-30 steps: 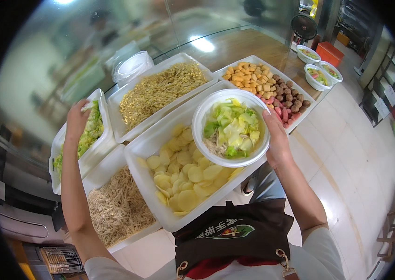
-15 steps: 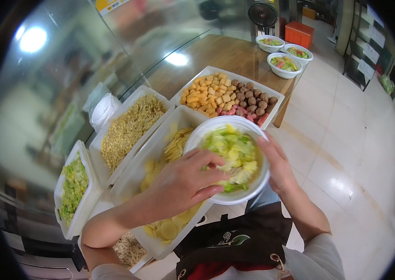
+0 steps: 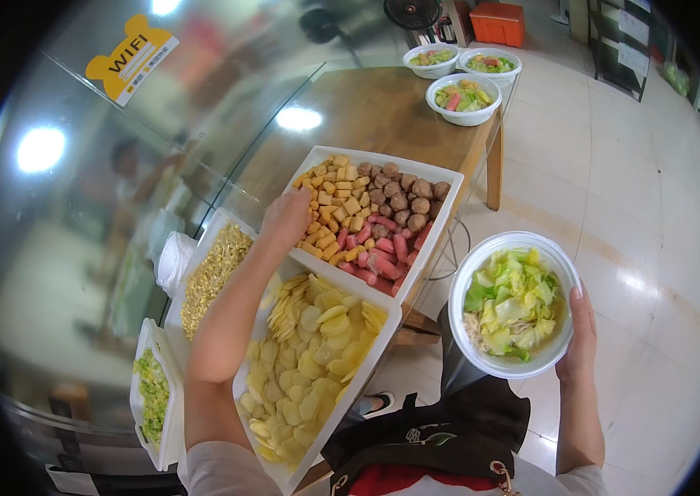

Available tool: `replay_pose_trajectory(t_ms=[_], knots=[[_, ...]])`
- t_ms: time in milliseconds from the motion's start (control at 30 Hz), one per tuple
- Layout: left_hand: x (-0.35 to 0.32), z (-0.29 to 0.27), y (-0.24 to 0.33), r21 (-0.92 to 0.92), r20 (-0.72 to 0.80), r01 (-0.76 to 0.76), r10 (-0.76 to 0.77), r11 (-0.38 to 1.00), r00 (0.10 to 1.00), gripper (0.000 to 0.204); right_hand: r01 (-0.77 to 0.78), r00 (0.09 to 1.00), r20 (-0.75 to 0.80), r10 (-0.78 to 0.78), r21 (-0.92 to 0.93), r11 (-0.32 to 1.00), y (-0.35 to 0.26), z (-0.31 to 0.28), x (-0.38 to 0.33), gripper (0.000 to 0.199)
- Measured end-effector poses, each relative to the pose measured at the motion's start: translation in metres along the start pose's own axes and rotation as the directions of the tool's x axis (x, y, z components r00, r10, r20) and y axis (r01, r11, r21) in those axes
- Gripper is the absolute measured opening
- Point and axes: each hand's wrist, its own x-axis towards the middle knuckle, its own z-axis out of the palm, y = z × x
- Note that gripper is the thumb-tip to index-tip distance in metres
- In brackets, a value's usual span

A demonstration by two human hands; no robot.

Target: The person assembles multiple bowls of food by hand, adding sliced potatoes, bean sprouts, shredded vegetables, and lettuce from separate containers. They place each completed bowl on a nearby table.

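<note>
My right hand (image 3: 579, 339) holds a white round bowl (image 3: 462, 351) by its right rim, out over the floor at the right. Inside lie torn pieces of lettuce (image 3: 515, 302), with pale shreds showing at the lower left. My left hand (image 3: 288, 217) is at the left edge of a white tray (image 3: 455, 183), its fingers curled down by the yellow-brown cubes (image 3: 341, 194); what they grip is hidden. Brown meatballs (image 3: 399, 201) and pink sausage pieces (image 3: 380, 264) share this tray. Below my left forearm stands a tub (image 3: 383, 347) of potato slices (image 3: 304, 372).
Golden sprout-like pieces (image 3: 213, 277) fill a container at the left, near chopped greens (image 3: 151, 397) in another. Three filled bowls (image 3: 463, 99) stand at the wooden table's (image 3: 366, 99) far end. A glass panel (image 3: 226, 149) rises along the left. An orange box (image 3: 497, 25) sits beyond.
My left hand has left the lettuce in the bowl and reached to the cubes in the tray. My right hand has carried the bowl to the right, away from the tubs.
</note>
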Motion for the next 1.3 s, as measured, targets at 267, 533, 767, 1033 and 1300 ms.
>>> replay_pose_trajectory(t_ms=[267,533,767,1033,1300], knots=[[0.072,-0.011,0.038,-0.327,-0.092,-0.005,-0.027,0.945,0.995,0.024,-0.029,0.998,-0.052,0.032,0.062,0.998,-0.008,-0.015,0.021,0.063],[0.091,0.031,0.042,-0.266,-0.005,-0.153,0.157,0.952,0.988,0.026,-0.034,0.999,-0.030,0.035,0.048,0.998,-0.007,-0.019,0.033,0.066],[0.076,0.001,0.041,-0.479,0.035,0.014,0.004,0.878,0.999,0.017,-0.035,0.998,-0.044,0.036,0.028,0.999,0.005,-0.030,0.040,0.065],[-0.012,-0.016,0.134,-0.450,0.350,-0.197,0.375,0.871,0.858,0.014,-0.044,0.998,-0.035,0.045,0.038,0.998,0.012,-0.027,0.037,0.066],[-0.018,-0.022,0.139,-0.195,0.281,-0.402,0.444,0.895,0.851,0.014,-0.007,1.000,-0.004,0.007,0.006,1.000,0.007,-0.018,0.019,0.068]])
